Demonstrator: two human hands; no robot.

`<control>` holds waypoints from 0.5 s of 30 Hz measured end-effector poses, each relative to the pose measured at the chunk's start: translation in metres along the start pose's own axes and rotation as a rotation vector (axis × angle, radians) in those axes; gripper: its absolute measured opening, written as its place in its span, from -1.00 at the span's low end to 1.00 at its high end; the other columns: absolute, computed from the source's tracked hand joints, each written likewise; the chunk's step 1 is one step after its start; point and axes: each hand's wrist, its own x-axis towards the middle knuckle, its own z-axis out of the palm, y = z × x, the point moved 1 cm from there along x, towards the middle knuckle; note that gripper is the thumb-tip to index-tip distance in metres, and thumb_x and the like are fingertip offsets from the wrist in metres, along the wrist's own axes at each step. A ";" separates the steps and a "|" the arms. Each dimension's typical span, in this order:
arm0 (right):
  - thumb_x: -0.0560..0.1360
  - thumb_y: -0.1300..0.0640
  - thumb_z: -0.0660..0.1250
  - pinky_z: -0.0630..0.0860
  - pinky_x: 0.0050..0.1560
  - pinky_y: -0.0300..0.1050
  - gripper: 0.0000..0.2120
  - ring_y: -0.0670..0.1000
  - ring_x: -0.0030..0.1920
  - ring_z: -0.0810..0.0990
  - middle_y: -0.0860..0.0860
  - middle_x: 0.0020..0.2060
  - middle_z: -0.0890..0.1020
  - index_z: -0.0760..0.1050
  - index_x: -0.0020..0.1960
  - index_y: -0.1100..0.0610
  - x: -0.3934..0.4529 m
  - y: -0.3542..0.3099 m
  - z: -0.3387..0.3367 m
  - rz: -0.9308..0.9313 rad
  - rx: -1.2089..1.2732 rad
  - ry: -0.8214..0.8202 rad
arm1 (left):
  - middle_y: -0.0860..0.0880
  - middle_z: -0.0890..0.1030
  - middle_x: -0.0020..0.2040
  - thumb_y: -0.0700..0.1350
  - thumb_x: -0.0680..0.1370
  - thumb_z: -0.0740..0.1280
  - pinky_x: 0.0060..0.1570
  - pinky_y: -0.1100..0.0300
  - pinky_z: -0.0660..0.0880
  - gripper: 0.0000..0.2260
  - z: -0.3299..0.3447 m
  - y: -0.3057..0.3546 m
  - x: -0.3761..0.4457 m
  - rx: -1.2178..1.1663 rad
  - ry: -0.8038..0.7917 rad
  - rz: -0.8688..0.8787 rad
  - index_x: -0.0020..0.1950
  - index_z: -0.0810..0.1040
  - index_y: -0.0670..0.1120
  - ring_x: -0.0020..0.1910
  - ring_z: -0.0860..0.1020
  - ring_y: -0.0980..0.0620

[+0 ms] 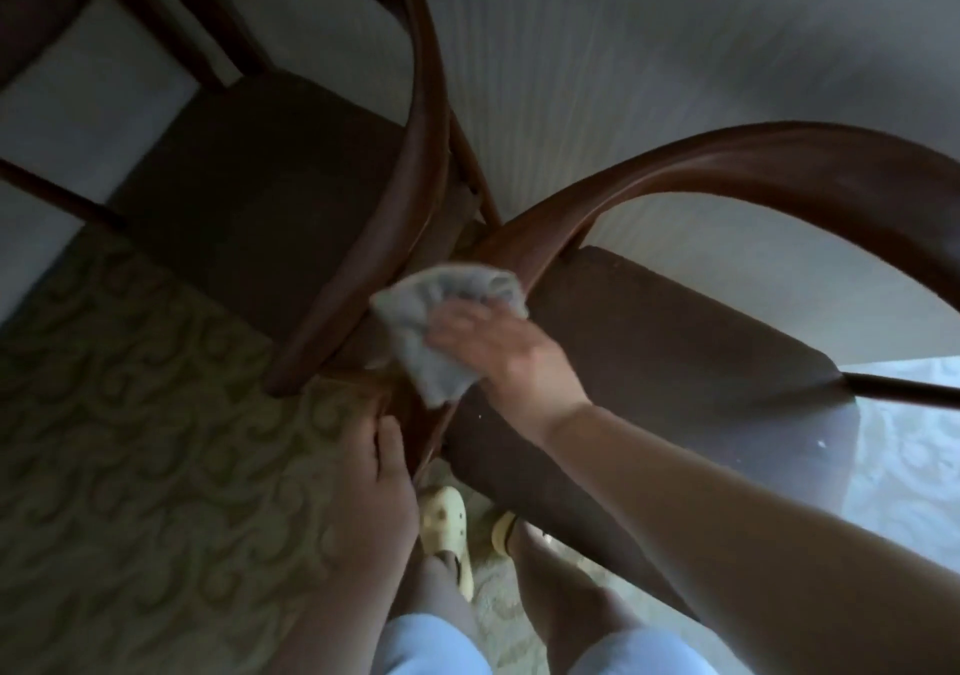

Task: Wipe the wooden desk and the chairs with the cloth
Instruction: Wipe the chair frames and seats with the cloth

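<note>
Two dark wooden chairs with curved arm rails stand side by side below me. My right hand [498, 352] presses a crumpled grey cloth [441, 321] against the front end of the right chair's arm rail [727, 165], beside its brown seat [675, 362]. My left hand [379, 482] grips the right chair's frame just below the cloth, fingers wrapped around the wood. The left chair [249, 196] has its arm rail [415, 154] ending close to the cloth. No desk is in view.
A pale carpet with a curly pattern [130, 466] covers the floor. A striped grey wall [623, 50] rises behind the chairs. My legs and yellow slippers [449, 534] are right under the right chair's front edge.
</note>
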 end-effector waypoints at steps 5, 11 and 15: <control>0.48 0.27 0.32 0.43 0.28 0.06 -0.76 0.06 0.28 0.49 0.11 0.17 0.61 0.59 0.14 0.20 -0.036 -0.095 0.045 0.202 0.086 0.057 | -0.07 0.62 0.07 0.03 0.63 0.14 0.00 0.23 0.45 -0.76 -0.006 0.009 -0.001 -0.507 -0.043 -0.306 0.06 0.57 0.00 0.05 0.58 -0.03; 0.50 0.29 0.28 0.44 0.29 0.00 -0.71 0.03 0.31 0.49 0.08 0.24 0.58 0.59 0.19 0.19 -0.032 -0.060 0.030 0.214 -0.033 0.120 | -0.05 0.58 0.19 0.17 0.62 0.07 0.13 0.06 0.44 -0.63 -0.021 -0.009 -0.005 -0.534 -0.271 -0.310 0.24 0.51 0.01 0.20 0.53 0.00; 0.46 0.23 0.31 0.38 0.34 -0.15 -0.63 -0.03 0.33 0.46 0.03 0.25 0.57 0.54 0.26 0.14 -0.055 -0.118 0.044 0.432 0.032 0.128 | 0.01 0.57 0.18 0.25 0.50 0.13 0.19 -0.01 0.48 -0.57 -0.015 -0.003 -0.009 -0.279 -0.338 -0.046 0.26 0.43 0.07 0.15 0.56 0.05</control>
